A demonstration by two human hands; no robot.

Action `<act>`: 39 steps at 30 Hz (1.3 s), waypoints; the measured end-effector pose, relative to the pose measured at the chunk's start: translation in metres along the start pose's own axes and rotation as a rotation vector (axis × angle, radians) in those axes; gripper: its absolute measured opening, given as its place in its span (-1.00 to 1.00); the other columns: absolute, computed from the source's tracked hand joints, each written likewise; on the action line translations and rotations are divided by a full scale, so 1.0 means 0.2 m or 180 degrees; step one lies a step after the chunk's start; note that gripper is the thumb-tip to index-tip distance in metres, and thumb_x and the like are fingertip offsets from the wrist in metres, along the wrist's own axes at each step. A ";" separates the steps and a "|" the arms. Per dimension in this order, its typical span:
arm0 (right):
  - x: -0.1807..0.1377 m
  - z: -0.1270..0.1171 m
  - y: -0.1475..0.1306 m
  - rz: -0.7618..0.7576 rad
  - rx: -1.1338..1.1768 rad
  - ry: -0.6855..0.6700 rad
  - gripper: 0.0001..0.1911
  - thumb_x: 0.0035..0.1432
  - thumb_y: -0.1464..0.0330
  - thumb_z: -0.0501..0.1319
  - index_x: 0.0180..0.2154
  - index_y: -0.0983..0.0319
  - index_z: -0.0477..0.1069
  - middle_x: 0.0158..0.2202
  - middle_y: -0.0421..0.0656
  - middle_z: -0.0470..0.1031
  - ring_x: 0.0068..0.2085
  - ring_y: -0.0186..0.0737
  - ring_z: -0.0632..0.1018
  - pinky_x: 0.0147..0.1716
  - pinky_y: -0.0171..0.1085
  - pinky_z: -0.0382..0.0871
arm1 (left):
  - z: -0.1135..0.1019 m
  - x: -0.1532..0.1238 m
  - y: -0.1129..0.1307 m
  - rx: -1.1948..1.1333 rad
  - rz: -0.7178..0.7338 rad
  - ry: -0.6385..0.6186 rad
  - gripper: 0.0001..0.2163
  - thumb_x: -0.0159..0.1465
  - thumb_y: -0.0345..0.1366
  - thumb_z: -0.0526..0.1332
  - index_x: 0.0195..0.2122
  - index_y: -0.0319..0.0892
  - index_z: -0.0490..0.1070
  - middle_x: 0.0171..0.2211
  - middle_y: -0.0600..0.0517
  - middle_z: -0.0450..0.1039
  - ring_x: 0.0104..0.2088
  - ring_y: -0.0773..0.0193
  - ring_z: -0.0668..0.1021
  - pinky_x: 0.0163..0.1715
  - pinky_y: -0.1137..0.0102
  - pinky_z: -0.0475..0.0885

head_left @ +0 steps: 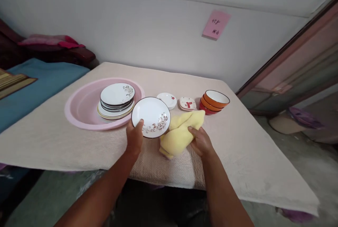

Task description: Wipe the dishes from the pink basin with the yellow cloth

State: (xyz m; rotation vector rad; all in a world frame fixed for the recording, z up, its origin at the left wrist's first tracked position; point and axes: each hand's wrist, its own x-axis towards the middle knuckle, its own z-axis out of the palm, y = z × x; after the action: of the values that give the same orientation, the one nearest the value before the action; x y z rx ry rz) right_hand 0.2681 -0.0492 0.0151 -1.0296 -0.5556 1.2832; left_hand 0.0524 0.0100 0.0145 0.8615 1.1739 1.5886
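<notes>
A white plate (150, 114) with a dark rim and a brown flower pattern is tilted toward me above the table. My left hand (135, 135) grips its left edge, thumb on the upper face and fingers hidden underneath. Just right of the plate, my right hand (201, 142) is closed on a bunched yellow cloth (178, 139), its thumb on top. To the left, a pink basin (79, 114) contains a stack of plates (116, 95), the top one bearing a similar flower pattern.
Behind the cloth are small round white dishes (167, 99) and squarish dishes (187, 103) with a red design. Stacked orange and red bowls (212, 103) stand to their right. A pale cloth covers the table (245, 156). A pink note (216, 24) hangs on the wall.
</notes>
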 end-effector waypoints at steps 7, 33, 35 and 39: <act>0.01 -0.13 -0.03 0.0081 -0.1018 0.0210 -0.59 -0.11 0.28 0.25 -0.15 0.23 0.41 -0.22 -0.09 0.56 -0.22 -0.04 0.55 -0.23 -0.12 0.42 | -0.02 0.03 -0.05 -0.0044 0.0089 0.0053 -0.65 0.08 -0.33 0.26 -0.07 -0.20 0.44 -0.13 -0.04 0.51 -0.12 0.19 0.53 -0.08 0.33 0.41; -0.05 -0.37 -0.10 -0.1369 -0.4299 0.1811 -0.70 0.08 0.19 0.09 -0.25 0.26 0.38 -0.31 -0.07 0.45 -0.30 -0.18 0.45 -0.23 -0.22 0.27 | -0.02 0.03 -0.09 -0.0386 -0.0070 -0.0079 -0.57 0.06 -0.37 0.25 0.01 -0.24 0.39 -0.08 -0.11 0.48 -0.05 0.11 0.51 0.02 0.18 0.36; -0.07 -0.28 -0.03 -0.1103 -0.4355 0.0719 -0.72 0.10 0.16 0.08 -0.35 0.24 0.38 -0.37 -0.13 0.44 -0.36 -0.25 0.43 -0.32 -0.30 0.25 | -0.01 0.03 -0.09 -0.0389 -0.0032 -0.0112 -0.57 0.06 -0.37 0.25 0.01 -0.23 0.40 -0.06 -0.12 0.47 -0.05 0.11 0.51 0.01 0.19 0.37; -0.08 -0.18 0.08 -0.0661 -0.5292 0.0036 -0.81 0.02 0.24 0.18 -0.38 0.24 0.37 -0.36 -0.13 0.42 -0.35 -0.26 0.40 -0.41 -0.33 0.12 | 0.00 0.00 -0.09 -0.0329 -0.0143 -0.0110 -0.57 0.05 -0.37 0.25 -0.01 -0.22 0.40 -0.07 -0.12 0.48 -0.08 0.11 0.52 -0.02 0.18 0.39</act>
State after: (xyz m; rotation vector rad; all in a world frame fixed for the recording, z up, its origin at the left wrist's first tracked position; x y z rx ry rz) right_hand 0.2865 -0.0756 -0.0126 -2.1800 -1.7727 0.3890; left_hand 0.0576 0.0127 -0.0017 0.7873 1.0703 1.5775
